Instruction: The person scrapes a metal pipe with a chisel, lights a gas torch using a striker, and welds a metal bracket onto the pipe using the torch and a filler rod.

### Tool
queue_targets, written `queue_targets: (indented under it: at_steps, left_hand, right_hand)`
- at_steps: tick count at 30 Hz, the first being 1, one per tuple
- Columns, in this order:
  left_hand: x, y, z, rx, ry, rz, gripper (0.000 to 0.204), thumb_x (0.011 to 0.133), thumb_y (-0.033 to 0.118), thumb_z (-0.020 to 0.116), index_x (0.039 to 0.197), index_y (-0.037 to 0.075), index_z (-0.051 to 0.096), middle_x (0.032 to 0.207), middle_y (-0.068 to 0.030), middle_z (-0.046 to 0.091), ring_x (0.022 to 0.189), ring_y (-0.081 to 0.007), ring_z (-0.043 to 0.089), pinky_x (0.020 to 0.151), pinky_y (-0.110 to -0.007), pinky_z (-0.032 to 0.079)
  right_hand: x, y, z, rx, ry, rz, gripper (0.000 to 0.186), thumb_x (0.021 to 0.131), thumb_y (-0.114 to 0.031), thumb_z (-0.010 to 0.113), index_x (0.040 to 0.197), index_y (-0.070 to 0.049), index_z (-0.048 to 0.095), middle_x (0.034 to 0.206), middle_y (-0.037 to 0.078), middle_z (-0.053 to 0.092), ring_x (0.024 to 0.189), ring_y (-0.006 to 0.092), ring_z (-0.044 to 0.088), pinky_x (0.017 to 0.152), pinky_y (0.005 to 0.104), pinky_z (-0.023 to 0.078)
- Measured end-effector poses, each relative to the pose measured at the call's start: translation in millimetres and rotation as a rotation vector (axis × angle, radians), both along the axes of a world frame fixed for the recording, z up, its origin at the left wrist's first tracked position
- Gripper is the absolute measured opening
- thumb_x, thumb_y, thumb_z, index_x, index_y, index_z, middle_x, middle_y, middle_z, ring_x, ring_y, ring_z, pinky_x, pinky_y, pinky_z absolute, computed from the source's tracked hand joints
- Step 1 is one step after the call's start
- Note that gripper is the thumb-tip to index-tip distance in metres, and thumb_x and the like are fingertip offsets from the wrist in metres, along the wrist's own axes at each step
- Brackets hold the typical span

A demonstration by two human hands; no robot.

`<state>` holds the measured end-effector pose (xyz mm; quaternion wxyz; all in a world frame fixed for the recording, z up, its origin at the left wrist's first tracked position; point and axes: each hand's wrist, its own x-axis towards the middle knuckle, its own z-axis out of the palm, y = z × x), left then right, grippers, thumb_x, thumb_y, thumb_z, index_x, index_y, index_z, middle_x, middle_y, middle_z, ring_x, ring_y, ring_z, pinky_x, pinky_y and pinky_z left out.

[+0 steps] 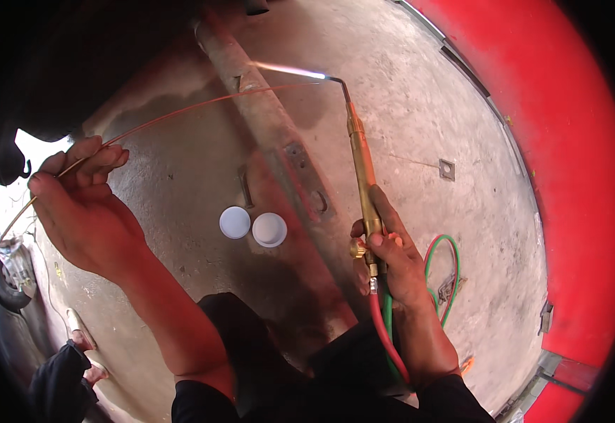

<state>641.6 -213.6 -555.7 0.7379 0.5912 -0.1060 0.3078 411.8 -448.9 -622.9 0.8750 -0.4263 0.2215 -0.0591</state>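
My left hand (92,211) is closed on a long thin copper-coloured rod (184,113), pinched near the thumb. The rod curves across to just below a lit flame. My right hand (399,268) grips a brass torch (362,166) by its lower body, around the valves. Its bent tip throws a white-blue flame (290,69) leftward over a dusty metal beam (226,63) that runs diagonally below. Red and green hoses (385,331) hang from the torch's base. On the floor beside the beam are two white round shallow containers (269,229) and a small metal piece (246,189).
A large red panel (575,211) curves along the right side. Dark bodywork (53,84) overhangs the upper left. At lower left, another person's sandalled foot (84,338) and dark trouser leg (57,381) show. A loop of hose (454,254) lies on the concrete floor (484,211).
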Motion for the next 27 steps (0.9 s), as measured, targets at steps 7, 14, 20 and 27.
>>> queue_targets:
  at_steps: [7, 14, 20, 27]
  left_hand:
    - [6, 15, -4, -0.026, -0.001, 0.118, 0.044, 0.108, 0.038, 0.040, 0.105, -0.004, 0.051, 0.089, -0.0254, 0.067, 0.069, -0.0300, 0.068, 0.066, -0.042, 0.059]
    - [15, 19, -11, -0.033, -0.006, 0.089, 0.044, 0.109, 0.038, 0.039, 0.103, -0.004, 0.052, 0.087, -0.0243, 0.067, 0.067, -0.0291, 0.067, 0.065, -0.042, 0.058]
    - [17, -1, -10, -0.047, 0.072, 0.114, 0.043, 0.109, 0.036, 0.039, 0.103, -0.004, 0.050, 0.086, -0.0237, 0.066, 0.064, -0.0277, 0.066, 0.064, -0.039, 0.058]
    - [18, -5, -10, -0.045, 0.065, 0.115, 0.041, 0.109, 0.034, 0.039, 0.103, -0.005, 0.049, 0.085, -0.0233, 0.065, 0.063, -0.0266, 0.065, 0.063, -0.038, 0.058]
  right_hand:
    - [-1, 8, 7, -0.010, 0.049, 0.044, 0.082, 0.092, -0.007, 0.061, 0.161, -0.010, 0.017, 0.102, 0.010, 0.059, 0.061, 0.0170, 0.061, 0.046, 0.0314, 0.054]
    - [-1, 9, 10, 0.043, 0.064, 0.075, 0.089, 0.086, -0.002, 0.060, 0.162, -0.010, 0.013, 0.100, 0.012, 0.059, 0.058, 0.0199, 0.060, 0.046, 0.0322, 0.053]
    - [-3, 9, 13, 0.025, 0.082, 0.092, 0.092, 0.084, -0.003, 0.061, 0.162, -0.009, 0.013, 0.100, 0.013, 0.059, 0.059, 0.0200, 0.060, 0.048, 0.0315, 0.053]
    - [-3, 10, 13, 0.000, 0.095, 0.083, 0.092, 0.084, -0.004, 0.062, 0.162, -0.010, 0.013, 0.101, 0.013, 0.059, 0.060, 0.0203, 0.061, 0.048, 0.0321, 0.053]
